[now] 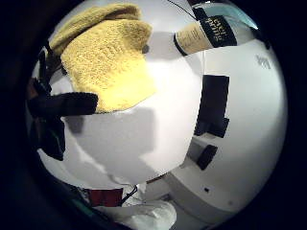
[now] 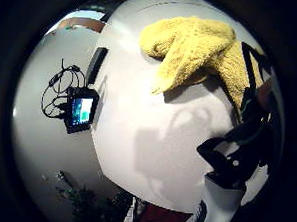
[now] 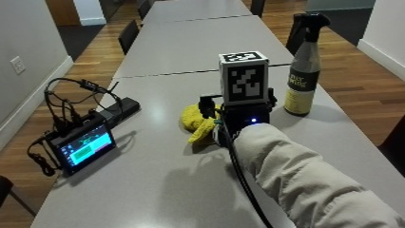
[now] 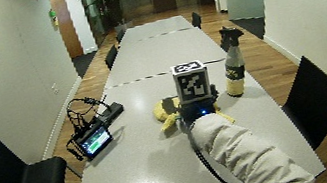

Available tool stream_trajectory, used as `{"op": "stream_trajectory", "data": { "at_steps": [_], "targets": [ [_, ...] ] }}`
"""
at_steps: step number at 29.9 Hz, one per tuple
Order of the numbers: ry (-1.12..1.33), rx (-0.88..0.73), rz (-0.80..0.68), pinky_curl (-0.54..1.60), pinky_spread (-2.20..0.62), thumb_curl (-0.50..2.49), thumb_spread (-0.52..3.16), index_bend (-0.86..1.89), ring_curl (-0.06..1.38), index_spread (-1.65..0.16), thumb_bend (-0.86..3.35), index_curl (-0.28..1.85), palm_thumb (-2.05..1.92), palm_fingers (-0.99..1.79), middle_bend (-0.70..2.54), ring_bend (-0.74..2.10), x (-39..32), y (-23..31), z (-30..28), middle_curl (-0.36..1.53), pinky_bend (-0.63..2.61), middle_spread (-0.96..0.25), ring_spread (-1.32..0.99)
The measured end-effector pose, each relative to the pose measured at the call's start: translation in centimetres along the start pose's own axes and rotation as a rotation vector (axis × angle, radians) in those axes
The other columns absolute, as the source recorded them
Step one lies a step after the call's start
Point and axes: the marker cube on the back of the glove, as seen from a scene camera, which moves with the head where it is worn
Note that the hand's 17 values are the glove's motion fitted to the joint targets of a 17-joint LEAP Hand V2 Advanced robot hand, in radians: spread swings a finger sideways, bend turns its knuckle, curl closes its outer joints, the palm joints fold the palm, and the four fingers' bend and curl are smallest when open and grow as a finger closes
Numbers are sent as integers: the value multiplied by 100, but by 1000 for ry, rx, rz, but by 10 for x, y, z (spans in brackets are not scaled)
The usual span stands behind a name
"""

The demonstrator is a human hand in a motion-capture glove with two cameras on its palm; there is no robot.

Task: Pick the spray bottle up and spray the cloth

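A crumpled yellow cloth lies on the grey table, near its middle. My gloved right hand hovers just over the cloth's near right side and holds nothing. One black finger reaches out straight beside the cloth, and the palm faces the cloth and bare tabletop. The spray bottle, dark with a black trigger head and a pale label, stands upright to the right of the hand, a short way from it. It also shows in the little finger side view as the spray bottle past the cloth.
A small monitor with a lit screen and a tangle of cables sits at the table's left edge, with a black box behind it. Black chairs line both sides. A second table adjoins at the far end.
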Motion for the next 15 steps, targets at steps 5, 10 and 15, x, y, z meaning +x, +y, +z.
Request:
{"op": "stream_trajectory", "data": {
  "at_steps": [5, 10, 15],
  "targets": [
    [9, -2, 2, 19, -13, 19, 36, 23, 21, -11, 57, 16, 75, 143, 64, 68, -1, -1, -1, 19, 63, -6, -10],
    [11, -7, 3, 28, -16, 24, 52, 26, 30, -13, 62, 24, 77, 135, 71, 73, -1, -1, -1, 27, 69, -7, -12],
    [14, -13, -1, 34, -18, 29, 63, 27, 35, -14, 63, 29, 77, 131, 74, 75, -3, 0, 1, 32, 73, -7, -13]
  ]
}}
